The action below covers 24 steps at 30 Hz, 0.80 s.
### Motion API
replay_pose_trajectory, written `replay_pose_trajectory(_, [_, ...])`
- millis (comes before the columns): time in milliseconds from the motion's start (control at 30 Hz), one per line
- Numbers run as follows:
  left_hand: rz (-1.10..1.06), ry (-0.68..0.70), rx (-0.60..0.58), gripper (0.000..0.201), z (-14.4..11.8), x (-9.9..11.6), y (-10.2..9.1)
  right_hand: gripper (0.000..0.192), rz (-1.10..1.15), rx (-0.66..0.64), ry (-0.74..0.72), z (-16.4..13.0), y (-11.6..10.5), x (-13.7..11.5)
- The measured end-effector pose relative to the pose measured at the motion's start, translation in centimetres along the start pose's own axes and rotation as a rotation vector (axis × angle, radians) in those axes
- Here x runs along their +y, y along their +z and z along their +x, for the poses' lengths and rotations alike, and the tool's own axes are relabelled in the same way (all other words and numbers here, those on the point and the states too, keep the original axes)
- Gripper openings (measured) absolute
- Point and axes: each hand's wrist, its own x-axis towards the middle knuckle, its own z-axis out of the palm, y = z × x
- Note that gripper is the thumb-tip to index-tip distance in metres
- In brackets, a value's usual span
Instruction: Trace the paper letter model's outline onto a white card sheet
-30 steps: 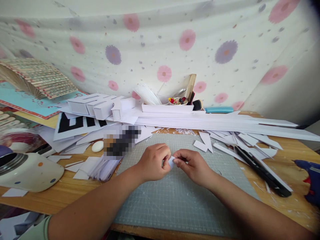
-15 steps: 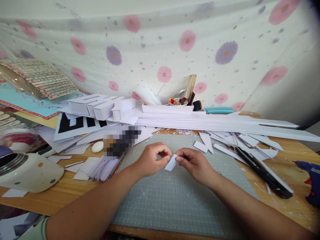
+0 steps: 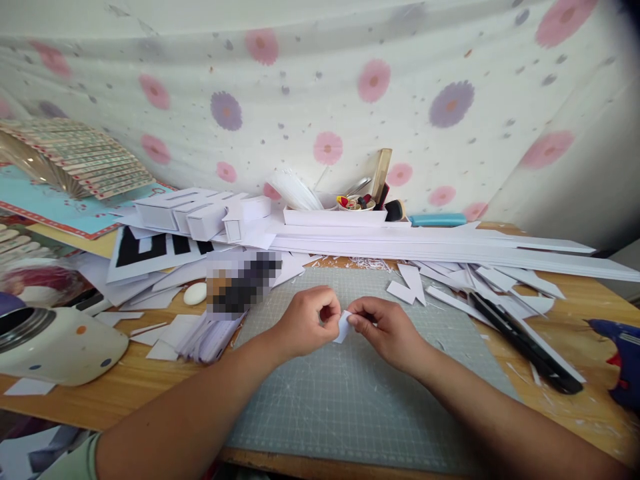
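A small white piece of card (image 3: 343, 329) is held between my two hands, above the grey-green cutting mat (image 3: 370, 407). My left hand (image 3: 311, 321) is closed, its thumb and fingertips pinching the card's left side. From the other side, my right hand (image 3: 387, 328) grips the card's upper right edge between thumb and forefinger. Part of the card is hidden behind the left fingers. Beyond the hands, two cut white offcuts (image 3: 401, 291) lie near the mat's back edge.
A black utility knife (image 3: 527, 347) lies at the right, with a blue glue gun (image 3: 623, 363) beyond it. White box letters (image 3: 200, 213) and long white strips (image 3: 400, 247) are at the back. A cream flask (image 3: 65, 347) lies at the left.
My left fingers have moved over more of the card, so less of it shows. The right hand has shifted slightly left with it.
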Motion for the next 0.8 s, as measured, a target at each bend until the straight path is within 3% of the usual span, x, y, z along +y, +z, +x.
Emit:
replay_pose_trajectory(400, [0.179, 0.065, -0.004, 0.017, -0.2, 0.2, 0.4, 0.014, -0.035, -0.009, -0.042, 0.0, 0.3, -0.1])
replay_pose_trajectory(800, [-0.057, -0.090, 0.085, 0.009, 0.2, -0.7, -0.6, 0.017, 0.015, 0.020, 0.017, 0.1, -0.5, 0.4])
